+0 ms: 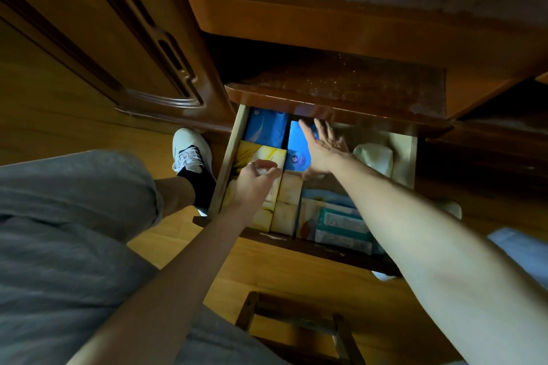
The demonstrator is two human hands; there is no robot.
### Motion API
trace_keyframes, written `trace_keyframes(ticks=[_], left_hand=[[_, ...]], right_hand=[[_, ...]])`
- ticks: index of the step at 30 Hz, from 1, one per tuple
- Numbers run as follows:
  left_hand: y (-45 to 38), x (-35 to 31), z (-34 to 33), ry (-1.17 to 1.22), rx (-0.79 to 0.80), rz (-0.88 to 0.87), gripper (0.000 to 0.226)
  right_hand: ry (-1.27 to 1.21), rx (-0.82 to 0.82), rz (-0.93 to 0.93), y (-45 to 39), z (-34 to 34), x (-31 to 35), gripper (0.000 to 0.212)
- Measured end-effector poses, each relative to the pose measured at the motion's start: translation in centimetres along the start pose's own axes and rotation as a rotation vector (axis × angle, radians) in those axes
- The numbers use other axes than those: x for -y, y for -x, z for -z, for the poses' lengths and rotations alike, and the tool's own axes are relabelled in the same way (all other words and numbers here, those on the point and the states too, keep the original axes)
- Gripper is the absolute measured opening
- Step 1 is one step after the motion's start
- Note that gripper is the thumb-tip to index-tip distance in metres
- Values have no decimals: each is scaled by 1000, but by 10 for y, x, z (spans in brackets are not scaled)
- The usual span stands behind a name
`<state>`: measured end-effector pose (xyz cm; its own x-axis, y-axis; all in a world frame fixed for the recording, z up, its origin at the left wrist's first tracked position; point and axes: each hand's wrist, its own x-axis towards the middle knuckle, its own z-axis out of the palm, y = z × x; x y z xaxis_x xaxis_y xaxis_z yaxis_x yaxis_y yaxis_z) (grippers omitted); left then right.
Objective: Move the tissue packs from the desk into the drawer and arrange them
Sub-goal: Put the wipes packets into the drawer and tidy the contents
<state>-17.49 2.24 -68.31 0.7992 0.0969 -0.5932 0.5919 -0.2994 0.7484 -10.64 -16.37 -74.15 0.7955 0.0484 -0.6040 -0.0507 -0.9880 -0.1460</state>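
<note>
Desk (pixel 341 24): glossy varnished wood. Drawer (pixel 234 139): pale matt wood walls. Blue packs (pixel 267 127): shiny plastic wrap. Floor (pixel 296 270): smooth wood.

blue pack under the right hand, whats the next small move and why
Probably press the blue pack down flat with the right hand. The open palm rests on it, and it seems to sit slightly askew beside the other blue pack at the back of the drawer.

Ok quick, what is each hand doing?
Left hand: fingers curled over the yellow pack, grasp unclear.
Right hand: open, flat against the blue pack.
</note>
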Motion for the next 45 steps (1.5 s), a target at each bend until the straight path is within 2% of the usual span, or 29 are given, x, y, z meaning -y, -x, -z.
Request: trace_keyframes(ticks=[7, 13, 18, 25, 29, 31, 34, 37, 42, 45], left_hand=[[-6, -3, -10, -14, 44, -35, 16], [-5, -2, -12, 16, 79, -8, 5], [-2, 2, -12, 65, 68, 59, 12], [-1, 1, -11, 66, 65, 72, 18], [-3, 3, -9, 36, 29, 46, 16], [-4, 5, -7, -2, -11, 16, 17], [-7, 6, -3, 4, -68, -14, 19], [-10, 4, 1, 84, -106, -3, 23], [-14, -1, 4, 194, -144, 44, 31], [-17, 3, 7, 234, -145, 78, 29]], right_hand=[[32, -121, -122, -5, 0, -32, 150], [-28, -33, -144, 11, -9, -60, 152], [-14, 17, -126, 33, -21, -62, 150], [-73, 35, -140, 42, -20, -57, 147], [-45, 15, -109, 43, -22, -54, 152], [-102, -67, -33, 40, -21, -44, 144], [-230, -228, 29, 23, -10, -20, 110], [-196, -217, 49, 6, -3, -2, 79], [-232, -178, 24, -5, -6, 15, 74], [-440, -169, -45, -18, 3, 28, 79]])
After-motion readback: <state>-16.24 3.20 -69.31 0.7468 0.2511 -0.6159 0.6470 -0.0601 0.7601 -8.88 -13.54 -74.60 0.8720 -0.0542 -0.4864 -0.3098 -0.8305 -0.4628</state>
